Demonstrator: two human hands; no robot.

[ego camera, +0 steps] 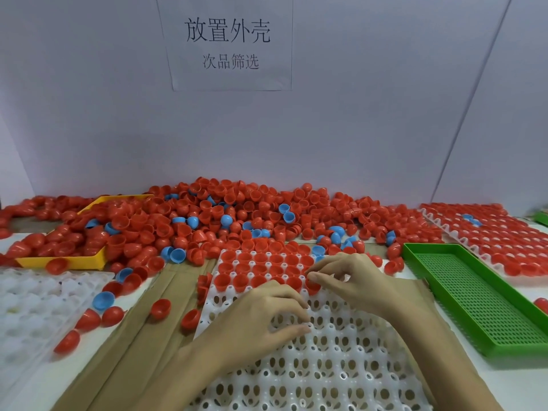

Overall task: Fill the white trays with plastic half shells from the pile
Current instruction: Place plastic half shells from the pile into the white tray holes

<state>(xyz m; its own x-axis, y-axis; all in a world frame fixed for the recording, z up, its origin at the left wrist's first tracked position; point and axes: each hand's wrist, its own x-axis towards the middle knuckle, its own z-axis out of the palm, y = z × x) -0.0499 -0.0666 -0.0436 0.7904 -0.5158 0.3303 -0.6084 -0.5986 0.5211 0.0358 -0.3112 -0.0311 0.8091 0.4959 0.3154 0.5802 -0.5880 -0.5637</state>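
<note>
Shell (312,284), red, pinched in R hand (350,275) fingertips at white tray's (341,351) third row; L hand (261,315) rests loose on tray, holding nothing. Pile (222,221) lies beyond both hands. Seat it dome-down, fully in cup, next to the last filled one.

The white tray (341,366) runs off the bottom edge, and both forearms are cut there too. The left hand (261,318) and right hand (353,277) cover several cups. The yellow tray (86,259) is mostly buried under the pile (237,215). A second white tray (35,307) at left is blurred and cropped.
</note>
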